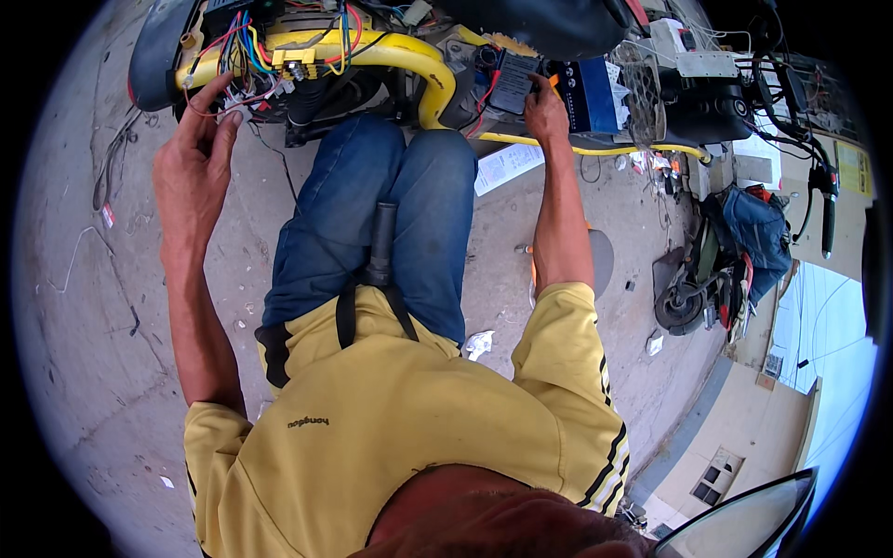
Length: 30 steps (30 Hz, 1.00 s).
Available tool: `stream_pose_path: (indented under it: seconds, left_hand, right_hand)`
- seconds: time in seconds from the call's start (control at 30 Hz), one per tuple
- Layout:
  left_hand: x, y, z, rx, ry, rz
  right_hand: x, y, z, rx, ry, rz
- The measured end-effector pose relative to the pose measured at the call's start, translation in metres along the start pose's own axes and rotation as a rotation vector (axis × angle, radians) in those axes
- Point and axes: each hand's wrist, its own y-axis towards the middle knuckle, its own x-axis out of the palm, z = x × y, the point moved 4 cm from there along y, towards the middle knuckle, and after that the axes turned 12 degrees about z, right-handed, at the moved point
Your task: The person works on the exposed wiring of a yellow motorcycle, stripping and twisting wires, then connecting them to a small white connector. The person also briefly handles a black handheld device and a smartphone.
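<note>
My left hand (193,167) is raised at the left end of a yellow tube frame (372,48). Its thumb and forefinger close on a white connector (233,108) among thin coloured wires (249,54). Beside them a yellow terminal block (296,63) sits on the frame. My right hand (547,113) is at a grey box with a printed label (513,84), its fingers curled. A small orange piece (554,82) shows at those fingertips; whether they grip it is hard to tell. Just right of that hand lies a dark blue box (592,97).
A black seat (539,23) overhangs the frame. Handlebars with cables (819,177) jut out at the right, with a parked motorcycle (693,288) beyond. White paper (507,167) lies under the frame. A dark cable (113,158) and scraps (479,345) lie on the concrete floor (112,307).
</note>
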Motion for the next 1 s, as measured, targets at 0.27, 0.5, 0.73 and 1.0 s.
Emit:
stream_pose_path:
  seconds: [0.27, 0.5, 0.73, 1.0]
  left_hand:
    - [0.0006, -0.0003, -0.0005, 0.008, 0.015, 0.001]
    - [0.0010, 0.0012, 0.0024, -0.005, 0.009, -0.016]
    - [0.0016, 0.0012, 0.0033, -0.006, 0.010, -0.025]
    - [0.0019, 0.0020, 0.0048, 0.010, 0.028, -0.028]
  right_hand:
    - [0.0028, 0.0025, 0.0043, -0.016, -0.005, 0.020]
    - [0.0033, 0.0043, 0.0068, -0.031, -0.004, 0.039]
    - [0.0001, 0.0039, 0.0036, -0.033, -0.021, 0.049]
    - [0.0013, 0.0061, 0.0070, -0.031, -0.017, 0.047]
